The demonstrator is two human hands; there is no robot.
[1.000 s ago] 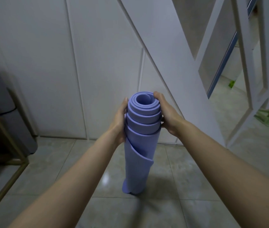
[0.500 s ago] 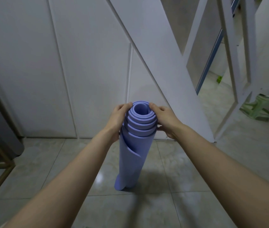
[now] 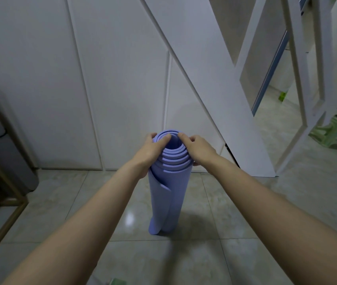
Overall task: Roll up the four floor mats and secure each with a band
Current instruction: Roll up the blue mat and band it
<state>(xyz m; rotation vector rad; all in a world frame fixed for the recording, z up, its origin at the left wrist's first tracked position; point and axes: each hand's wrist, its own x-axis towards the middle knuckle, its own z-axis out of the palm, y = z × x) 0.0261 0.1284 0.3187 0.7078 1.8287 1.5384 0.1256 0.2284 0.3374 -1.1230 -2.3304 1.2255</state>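
A rolled purple mat (image 3: 168,194) stands upright on the tiled floor close to the white wall. Its spiral top end faces me, and the outer flap hangs slightly loose down the left side. My left hand (image 3: 151,150) grips the top from the left, with the thumb hooked over the rim into the core. My right hand (image 3: 197,148) holds the top from the right, its fingers curled onto the rim. No band shows on the roll.
White wall panels (image 3: 112,89) rise behind the mat. A slanted white beam (image 3: 210,83) runs down to the floor at the right. A grey seat with a gold frame (image 3: 3,182) stands at the left. A green stool (image 3: 334,134) sits at the far right.
Both hands slid from the sides of the roll up to its top rim, thumbs and fingers now over the edge. The roll stands a little farther from me.
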